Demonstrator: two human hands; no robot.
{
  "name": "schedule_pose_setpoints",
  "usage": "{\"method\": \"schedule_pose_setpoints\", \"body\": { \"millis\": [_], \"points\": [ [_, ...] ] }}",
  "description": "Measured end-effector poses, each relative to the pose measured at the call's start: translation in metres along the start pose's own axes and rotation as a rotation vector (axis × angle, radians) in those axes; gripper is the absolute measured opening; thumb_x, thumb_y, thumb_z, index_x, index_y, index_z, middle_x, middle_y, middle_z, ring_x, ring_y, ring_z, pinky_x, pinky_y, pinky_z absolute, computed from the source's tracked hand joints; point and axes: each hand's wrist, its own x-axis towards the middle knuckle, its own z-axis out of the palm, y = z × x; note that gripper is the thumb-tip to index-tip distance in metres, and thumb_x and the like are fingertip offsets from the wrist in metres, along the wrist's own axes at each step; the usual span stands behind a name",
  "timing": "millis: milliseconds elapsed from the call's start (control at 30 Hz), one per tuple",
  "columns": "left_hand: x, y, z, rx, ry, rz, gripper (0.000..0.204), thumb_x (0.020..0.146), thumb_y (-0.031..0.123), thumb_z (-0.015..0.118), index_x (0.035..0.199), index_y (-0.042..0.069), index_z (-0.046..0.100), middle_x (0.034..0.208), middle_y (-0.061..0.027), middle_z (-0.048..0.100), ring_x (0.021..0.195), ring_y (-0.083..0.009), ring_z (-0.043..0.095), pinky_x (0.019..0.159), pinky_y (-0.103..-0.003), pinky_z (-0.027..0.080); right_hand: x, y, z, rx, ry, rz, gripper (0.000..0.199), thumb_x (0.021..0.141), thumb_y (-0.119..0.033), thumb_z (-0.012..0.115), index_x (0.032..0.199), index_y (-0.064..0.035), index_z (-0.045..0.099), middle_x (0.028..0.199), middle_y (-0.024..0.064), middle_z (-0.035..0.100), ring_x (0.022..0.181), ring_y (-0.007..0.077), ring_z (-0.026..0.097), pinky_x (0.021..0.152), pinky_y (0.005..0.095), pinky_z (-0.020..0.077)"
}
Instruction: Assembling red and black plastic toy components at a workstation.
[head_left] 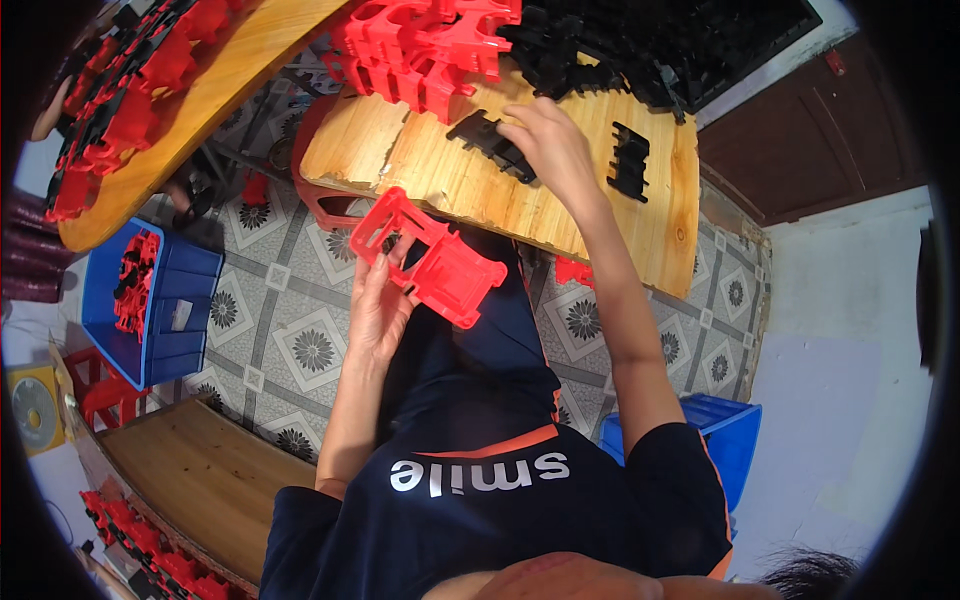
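Note:
My left hand holds a red plastic frame in front of my lap, with fingers reaching through its opening. The frame is tilted and has one open half and one panelled half. On the wooden table, my right hand is at a long black plastic part, its fingers bent in at the part's far edge. The fingertips partly cover the contact there. Farther right on the table lies another black plastic part, touched by neither hand.
Red plastic frames are stacked at the table's far left, beside a heap of black parts. The wooden table has a rough edge. Blue bins stand left and right. Another table carries red-and-black pieces.

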Motion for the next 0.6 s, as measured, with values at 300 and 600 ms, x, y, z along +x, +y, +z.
{"method": "schedule_pose_setpoints", "body": {
  "millis": [300, 600],
  "points": [
    [0.006, 0.016, 0.002, 0.156, 0.104, 0.066, 0.048, 0.097, 0.03, 0.061, 0.135, 0.014, 0.037, 0.132, -0.0153, 0.055, 0.118, -0.0275, 0.058, 0.085, -0.048, 0.058, 0.009, 0.018, 0.016, 0.004, -0.331, 0.008, 0.019, 0.086, -0.016, 0.068, 0.097, -0.0012, 0.066, 0.092, 0.0105, 0.062, 0.087, 0.0246, 0.062, 0.075, 0.0333, 0.0484],
    [0.008, -0.001, 0.019, 0.154, 0.049, 0.21, 0.047, 0.095, 0.026, 0.064, 0.133, 0.015, 0.037, 0.139, -0.0125, 0.05, 0.11, -0.0242, 0.061, 0.09, -0.047, 0.053, -0.068, -0.113, -0.041, 0.575, 0.042, 0.578, 0.013, 0.083, -0.008, 0.076, 0.081, -0.0023, 0.064, 0.062, -0.0076, 0.051, 0.056, -0.0004, 0.04, 0.048, 0.0192, 0.0334]
  ]
}}
